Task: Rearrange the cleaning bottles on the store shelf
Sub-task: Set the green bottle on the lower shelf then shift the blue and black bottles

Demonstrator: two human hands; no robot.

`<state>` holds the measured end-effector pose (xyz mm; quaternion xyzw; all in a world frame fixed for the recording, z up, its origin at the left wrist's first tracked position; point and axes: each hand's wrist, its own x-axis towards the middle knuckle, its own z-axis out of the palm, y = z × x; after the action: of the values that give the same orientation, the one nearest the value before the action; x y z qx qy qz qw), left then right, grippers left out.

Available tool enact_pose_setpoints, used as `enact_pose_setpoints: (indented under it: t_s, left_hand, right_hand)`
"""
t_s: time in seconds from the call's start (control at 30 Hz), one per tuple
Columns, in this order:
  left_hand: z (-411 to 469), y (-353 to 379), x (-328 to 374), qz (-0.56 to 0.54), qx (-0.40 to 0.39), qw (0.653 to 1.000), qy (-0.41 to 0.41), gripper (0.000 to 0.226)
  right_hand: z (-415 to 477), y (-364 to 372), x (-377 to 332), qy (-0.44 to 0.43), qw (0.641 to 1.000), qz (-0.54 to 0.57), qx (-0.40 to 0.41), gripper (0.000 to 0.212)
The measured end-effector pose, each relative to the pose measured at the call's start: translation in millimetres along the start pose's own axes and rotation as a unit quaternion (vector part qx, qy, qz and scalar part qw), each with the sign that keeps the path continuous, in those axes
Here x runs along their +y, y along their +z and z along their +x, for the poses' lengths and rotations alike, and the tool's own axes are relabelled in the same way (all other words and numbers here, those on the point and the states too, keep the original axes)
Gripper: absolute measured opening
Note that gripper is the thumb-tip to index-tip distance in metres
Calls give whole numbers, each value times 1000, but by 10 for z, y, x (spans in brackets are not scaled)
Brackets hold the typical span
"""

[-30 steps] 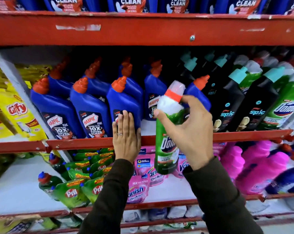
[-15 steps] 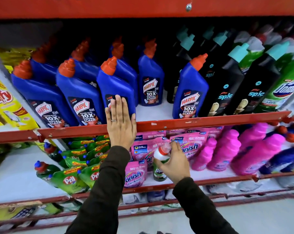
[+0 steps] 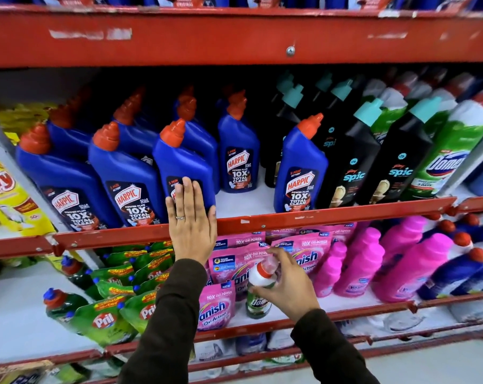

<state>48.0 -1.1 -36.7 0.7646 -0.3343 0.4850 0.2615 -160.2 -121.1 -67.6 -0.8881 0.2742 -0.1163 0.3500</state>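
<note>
My right hand (image 3: 286, 284) grips the neck of a small green Domex bottle (image 3: 258, 303) with a white top and red band; the bottle stands on the lower shelf beside pink Vanish pouches (image 3: 216, 306). My left hand (image 3: 192, 223) lies flat, fingers together, against the label of a blue Harpic bottle (image 3: 179, 164) and the red shelf rail (image 3: 318, 214). On the middle shelf stand several blue Harpic bottles (image 3: 300, 167), then black Spic bottles (image 3: 348, 164), then a large green Domex bottle (image 3: 451, 153). A gap of white shelf (image 3: 240, 200) lies between two Harpic bottles.
Pink bottles (image 3: 412, 261) fill the lower shelf's right side, with blue ones behind. Green Pril pouches and bottles (image 3: 104, 317) lie at lower left. Yellow packs (image 3: 5, 195) sit at the far left. A red shelf beam (image 3: 234, 37) runs overhead.
My right hand brought the small green Domex bottle down from in front of the middle shelf to the lower shelf, where it now stands. My left hand stayed on the Harpic bottle.
</note>
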Motion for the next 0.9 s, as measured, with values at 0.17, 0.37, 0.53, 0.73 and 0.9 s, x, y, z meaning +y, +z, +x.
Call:
enact_pose_setpoints:
  t_s: [0.17,0.37,0.53,0.73,0.9]
  left_hand:
    - [-4,16,-1,3,2,1000,-1,68]
    - [-2,1,4,1,2,1000,-1,68]
    - [-2,-5,7,9,-1,1000,-1,72]
    - [-17,-13,21,14,-1,1000,1,72]
    - [-10,-10,-72,20,5,1000,10,74]
  right_hand:
    - [-3,-310,-290,-145,965,17,219,72]
    - [472,-991,-1075,-194,891,-22,410,70]
    - [746,-1074,-1264,-100,916,-61,383,84]
    - [826,-1144,-1273,-90,908,-101,396,55]
    - [791,-981,-1520,-146,911,-95,373,58]
